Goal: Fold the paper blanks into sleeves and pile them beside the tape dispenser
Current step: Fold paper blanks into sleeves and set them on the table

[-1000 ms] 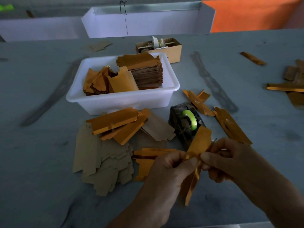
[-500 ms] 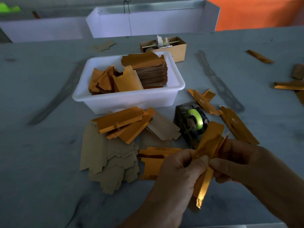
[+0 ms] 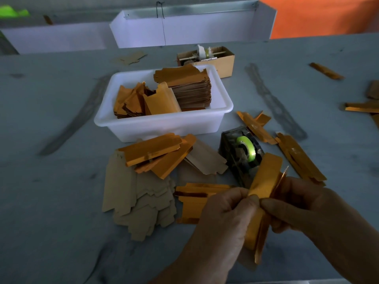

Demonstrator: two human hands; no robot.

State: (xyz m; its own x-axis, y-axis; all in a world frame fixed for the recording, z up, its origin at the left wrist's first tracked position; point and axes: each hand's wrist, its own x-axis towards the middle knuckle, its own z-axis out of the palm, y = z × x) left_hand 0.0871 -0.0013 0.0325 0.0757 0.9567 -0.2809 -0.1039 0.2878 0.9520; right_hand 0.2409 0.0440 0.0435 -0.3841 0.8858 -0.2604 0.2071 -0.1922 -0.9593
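Both hands hold one gold paper blank (image 3: pixel 264 177) upright in front of the tape dispenser (image 3: pixel 242 152). My left hand (image 3: pixel 223 220) pinches its left side, and my right hand (image 3: pixel 297 203) pinches the right side, where the paper is folded into flaps. The dark dispenser carries a green tape roll. Folded gold sleeves (image 3: pixel 299 156) lie to its right. Loose gold and brown blanks (image 3: pixel 143 193) are spread on the table to its left.
A white tub (image 3: pixel 164 121) behind the dispenser holds stacked blanks. A small cardboard box (image 3: pixel 217 60) stands beyond it. More gold strips (image 3: pixel 361 107) lie at the far right. White bins line the table's back edge.
The blank has been turned and folded further between my hands, its upper end now wider and nearer the dispenser. The view has shifted slightly.
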